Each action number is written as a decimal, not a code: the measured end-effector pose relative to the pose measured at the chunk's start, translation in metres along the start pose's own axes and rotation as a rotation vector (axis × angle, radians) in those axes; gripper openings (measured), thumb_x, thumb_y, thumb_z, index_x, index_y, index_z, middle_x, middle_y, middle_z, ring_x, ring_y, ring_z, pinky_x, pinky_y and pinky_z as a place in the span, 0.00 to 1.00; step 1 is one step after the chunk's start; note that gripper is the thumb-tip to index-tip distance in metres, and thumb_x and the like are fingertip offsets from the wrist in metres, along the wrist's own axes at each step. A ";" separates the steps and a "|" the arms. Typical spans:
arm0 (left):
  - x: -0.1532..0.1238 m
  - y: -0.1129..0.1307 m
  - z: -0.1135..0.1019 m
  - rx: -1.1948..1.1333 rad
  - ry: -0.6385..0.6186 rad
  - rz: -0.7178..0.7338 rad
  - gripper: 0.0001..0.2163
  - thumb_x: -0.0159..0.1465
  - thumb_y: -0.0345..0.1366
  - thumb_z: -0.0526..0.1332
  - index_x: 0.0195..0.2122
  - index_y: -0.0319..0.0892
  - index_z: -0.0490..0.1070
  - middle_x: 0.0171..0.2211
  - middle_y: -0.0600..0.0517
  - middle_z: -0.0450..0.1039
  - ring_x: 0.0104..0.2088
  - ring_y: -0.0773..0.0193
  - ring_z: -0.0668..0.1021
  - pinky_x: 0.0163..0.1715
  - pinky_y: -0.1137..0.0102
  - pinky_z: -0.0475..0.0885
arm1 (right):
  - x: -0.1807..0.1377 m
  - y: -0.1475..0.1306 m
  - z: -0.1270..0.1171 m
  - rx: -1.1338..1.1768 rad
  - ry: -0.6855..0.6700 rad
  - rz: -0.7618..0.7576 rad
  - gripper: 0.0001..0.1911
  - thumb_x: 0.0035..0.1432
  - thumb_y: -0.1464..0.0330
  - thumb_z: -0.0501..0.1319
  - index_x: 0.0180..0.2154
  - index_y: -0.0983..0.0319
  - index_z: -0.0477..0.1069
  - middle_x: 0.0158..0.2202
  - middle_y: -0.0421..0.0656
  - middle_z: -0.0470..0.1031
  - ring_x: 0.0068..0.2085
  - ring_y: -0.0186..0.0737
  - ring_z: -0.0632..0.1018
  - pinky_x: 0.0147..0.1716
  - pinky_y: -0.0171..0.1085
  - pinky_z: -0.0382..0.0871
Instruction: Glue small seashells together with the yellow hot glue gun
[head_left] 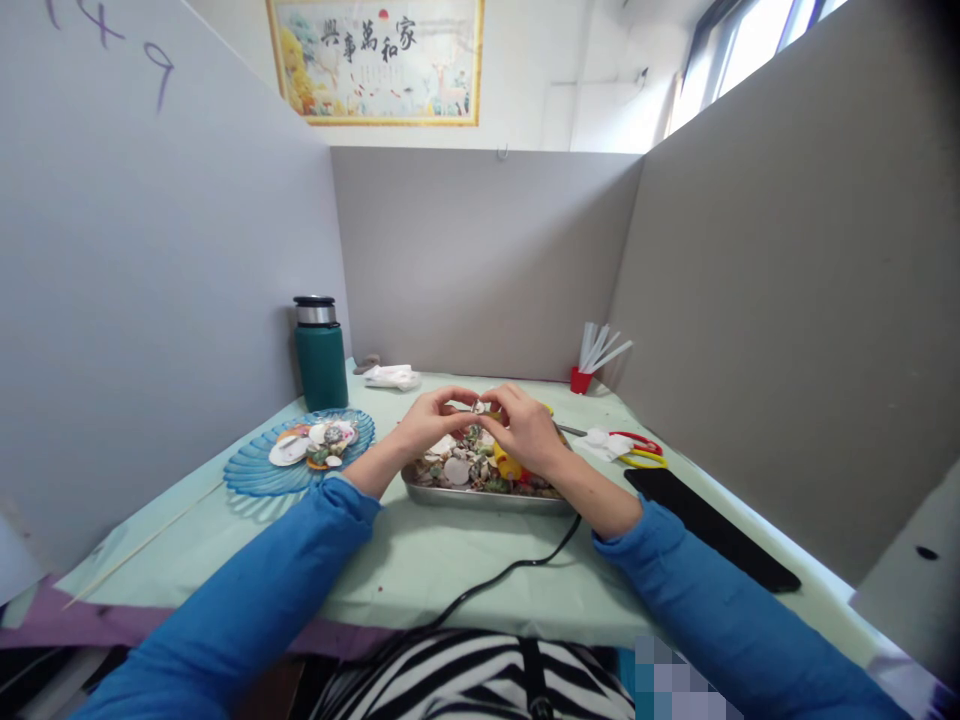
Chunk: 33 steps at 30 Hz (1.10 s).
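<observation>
My left hand (433,420) and my right hand (525,428) meet above a metal tray (480,497) heaped with shells. Both pinch a small pale shell (478,407) between their fingertips. A yellow glue gun (508,462) lies in the tray under my right hand, and its black cord (487,585) runs toward me across the mint table cover. My sleeves are blue.
A blue glass plate (259,470) with a few shells sits left of the tray, a green flask (320,353) behind it. Red-and-yellow scissors (637,450), a black phone (709,528) and a red cup (580,380) of white sticks are on the right. A thin skewer (142,545) lies at the left.
</observation>
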<state>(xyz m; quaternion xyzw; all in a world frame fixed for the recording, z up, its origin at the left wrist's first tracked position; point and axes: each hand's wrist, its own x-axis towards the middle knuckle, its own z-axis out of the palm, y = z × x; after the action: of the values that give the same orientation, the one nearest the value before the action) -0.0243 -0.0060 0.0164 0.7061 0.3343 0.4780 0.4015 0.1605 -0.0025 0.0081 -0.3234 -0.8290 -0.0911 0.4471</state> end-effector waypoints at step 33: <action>-0.001 0.002 -0.002 -0.057 -0.017 0.004 0.18 0.49 0.37 0.68 0.41 0.37 0.72 0.32 0.51 0.73 0.23 0.71 0.73 0.26 0.71 0.71 | 0.000 0.003 0.001 0.066 0.039 -0.030 0.05 0.60 0.68 0.57 0.37 0.61 0.70 0.33 0.43 0.70 0.34 0.38 0.72 0.33 0.35 0.62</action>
<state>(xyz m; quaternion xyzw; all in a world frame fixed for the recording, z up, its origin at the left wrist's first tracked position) -0.0267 -0.0073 0.0186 0.6990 0.3159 0.4822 0.4232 0.1616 0.0002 0.0074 -0.2941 -0.8274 -0.0766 0.4724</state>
